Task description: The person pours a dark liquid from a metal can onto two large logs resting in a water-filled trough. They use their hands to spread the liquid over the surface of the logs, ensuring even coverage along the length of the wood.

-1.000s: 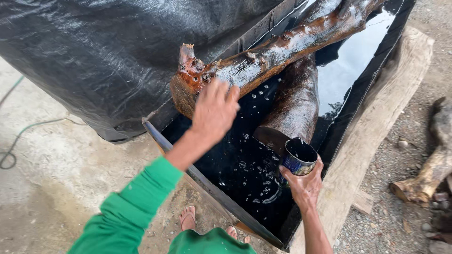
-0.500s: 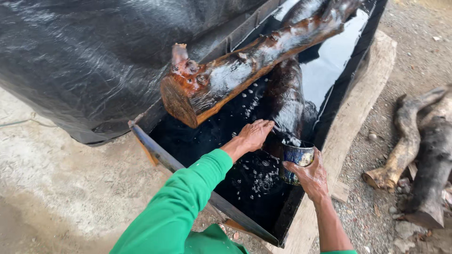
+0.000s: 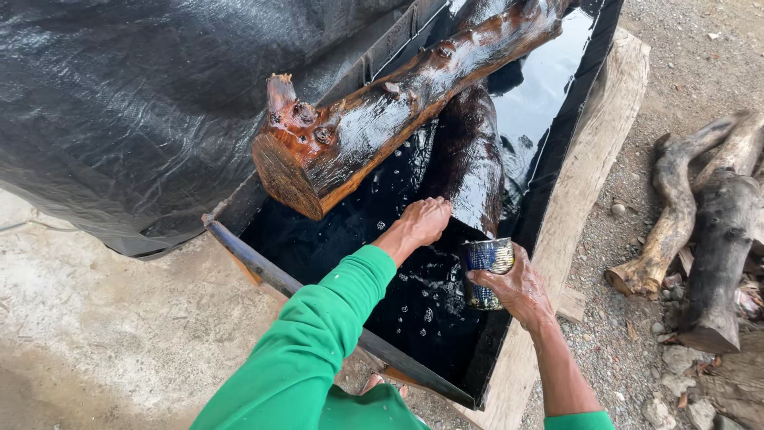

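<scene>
My left hand (image 3: 426, 221) rests open on the dark soaked log (image 3: 469, 159) in the black trough (image 3: 557, 159); my right hand (image 3: 517, 287) grips a tin can (image 3: 488, 259), mid-dousing, needing a steady tilt

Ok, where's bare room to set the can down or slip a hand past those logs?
Free: the wooden plank along the trough's right edge, and concrete floor left of the trough. Crowded: the near trough end, where left hand, right hand with can, and both logs meet.
</scene>
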